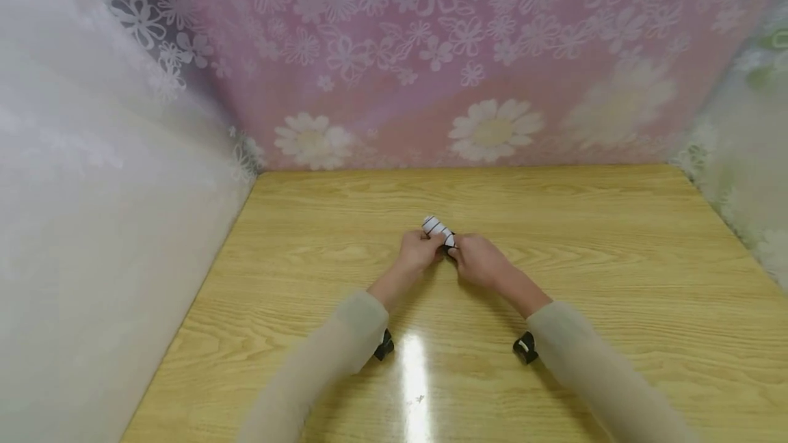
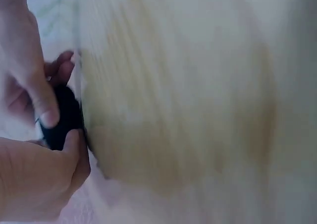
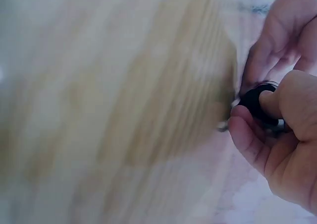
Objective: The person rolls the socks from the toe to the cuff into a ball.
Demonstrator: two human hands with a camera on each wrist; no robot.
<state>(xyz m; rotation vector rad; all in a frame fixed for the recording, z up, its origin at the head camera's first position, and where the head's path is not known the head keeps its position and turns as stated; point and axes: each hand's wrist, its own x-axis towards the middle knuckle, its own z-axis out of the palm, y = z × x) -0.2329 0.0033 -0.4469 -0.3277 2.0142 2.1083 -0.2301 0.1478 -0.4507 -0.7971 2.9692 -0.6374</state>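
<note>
Reaching across the broad, yellow wood-grain table [image 1: 295,224] with bare left hand [image 1: 418,251] and bare right hand [image 1: 483,260], both with curled fingers. Pinching between them, over mid-table, a small white cylindrical roll [image 1: 434,225] with thin dark stripes. Slants far-left; shows a black near end [image 3: 255,99].

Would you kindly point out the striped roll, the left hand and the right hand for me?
Striped roll [image 1: 438,229]: head view, on its white, dark-lined side.
Left hand [image 1: 419,251]: head view, on its back.
Right hand [image 1: 482,260]: head view, on its back.
</note>
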